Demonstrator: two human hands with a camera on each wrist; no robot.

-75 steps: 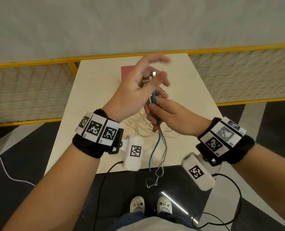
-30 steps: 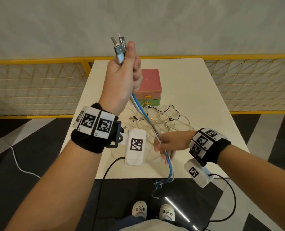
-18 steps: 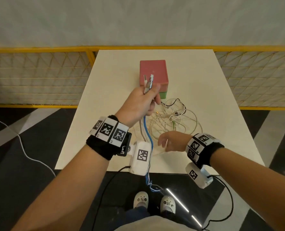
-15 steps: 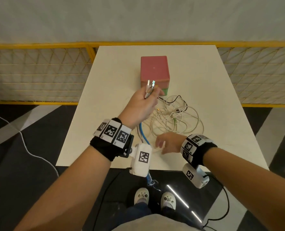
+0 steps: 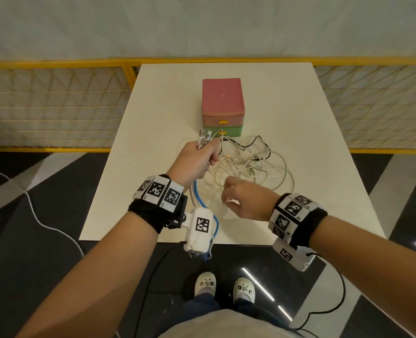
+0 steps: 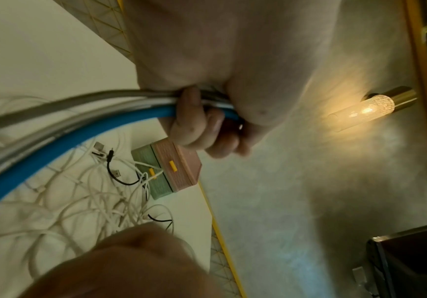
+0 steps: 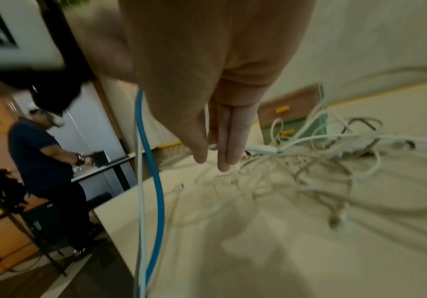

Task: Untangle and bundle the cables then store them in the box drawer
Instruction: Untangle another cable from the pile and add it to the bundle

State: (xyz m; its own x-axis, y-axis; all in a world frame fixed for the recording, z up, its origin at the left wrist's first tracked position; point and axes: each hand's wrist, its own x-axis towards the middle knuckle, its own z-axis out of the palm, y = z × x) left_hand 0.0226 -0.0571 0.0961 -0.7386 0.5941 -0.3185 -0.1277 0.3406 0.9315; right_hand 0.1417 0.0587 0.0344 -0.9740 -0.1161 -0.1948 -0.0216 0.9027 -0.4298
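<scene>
Here the left hand (image 5: 194,160) fingers (image 6: 194,121) clamp the cable bundle (image 6: 66,121); right hand (image 5: 247,200) fingers (image 7: 230,139) hang straight together.

No readable text or labels

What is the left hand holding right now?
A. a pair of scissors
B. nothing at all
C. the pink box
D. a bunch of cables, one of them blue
D: the left hand grips a bundle of cables with the blue cable among them, and their plugs stick out above the fist.
</scene>
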